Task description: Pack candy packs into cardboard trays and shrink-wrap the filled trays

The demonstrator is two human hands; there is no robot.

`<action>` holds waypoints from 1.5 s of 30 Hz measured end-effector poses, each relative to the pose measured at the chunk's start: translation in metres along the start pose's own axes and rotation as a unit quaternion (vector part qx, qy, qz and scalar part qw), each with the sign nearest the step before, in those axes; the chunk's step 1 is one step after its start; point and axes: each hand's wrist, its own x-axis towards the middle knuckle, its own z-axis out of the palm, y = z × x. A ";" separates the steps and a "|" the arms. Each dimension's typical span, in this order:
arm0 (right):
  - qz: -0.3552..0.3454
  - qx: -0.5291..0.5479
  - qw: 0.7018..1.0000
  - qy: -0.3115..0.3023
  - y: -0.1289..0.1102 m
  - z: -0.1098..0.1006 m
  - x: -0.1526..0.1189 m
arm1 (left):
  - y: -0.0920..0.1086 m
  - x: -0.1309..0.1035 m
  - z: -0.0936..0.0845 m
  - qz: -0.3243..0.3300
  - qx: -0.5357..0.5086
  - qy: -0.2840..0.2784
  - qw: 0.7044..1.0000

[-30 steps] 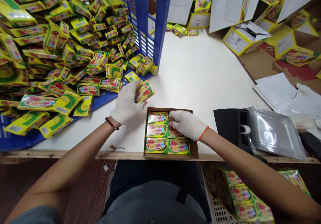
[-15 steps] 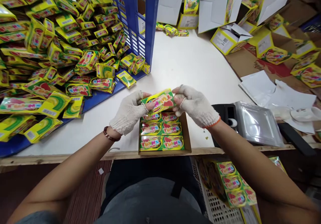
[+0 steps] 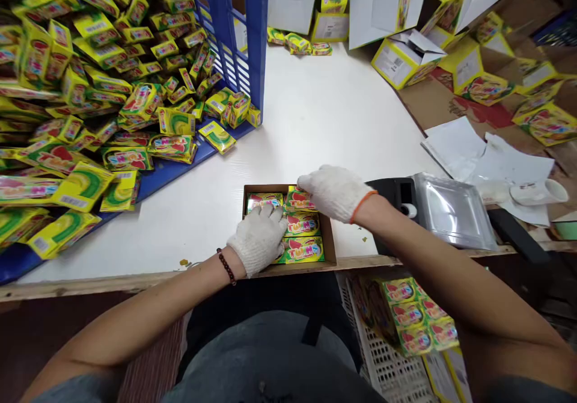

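Note:
A shallow brown carton [image 3: 330,240] on the table's front edge holds rows of small yellow-green TWINS boxes [image 3: 305,249]. My left hand [image 3: 259,237], in a white fingerless knit glove, lies flat with fingers stretched over the left-hand boxes, hiding some of them. At the carton's back right corner, my gloved right hand [image 3: 336,192] is closed on the end of a TWINS box [image 3: 298,199] in the back row. Its fingertips are partly hidden.
A blue crate [image 3: 264,48] lies at left, spilling many TWINS boxes [image 3: 139,99]. Open display cartons [image 3: 401,63] stand at back right. A black device [image 3: 392,195], a clear plastic tray [image 3: 455,210] and torn white paper [image 3: 505,162] lie right. Below is a white basket [image 3: 387,367].
The TWINS box that both hands held above the carton is now down in the back row. My left hand has let go and moved down onto the boxes. The view has shifted slightly.

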 end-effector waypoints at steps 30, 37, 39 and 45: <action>0.089 0.115 0.989 0.040 0.032 0.058 0.017 | 0.009 0.054 0.014 0.123 0.035 0.030 0.991; 0.084 0.101 0.991 0.036 0.030 0.061 0.017 | 0.007 0.057 0.019 0.134 0.016 0.041 0.990; 0.084 0.102 0.990 0.040 0.029 0.061 0.017 | 0.007 0.055 0.022 0.132 0.012 0.053 0.990; 0.086 0.107 0.990 0.034 0.029 0.057 0.019 | 0.000 0.061 0.030 0.145 0.010 0.009 0.989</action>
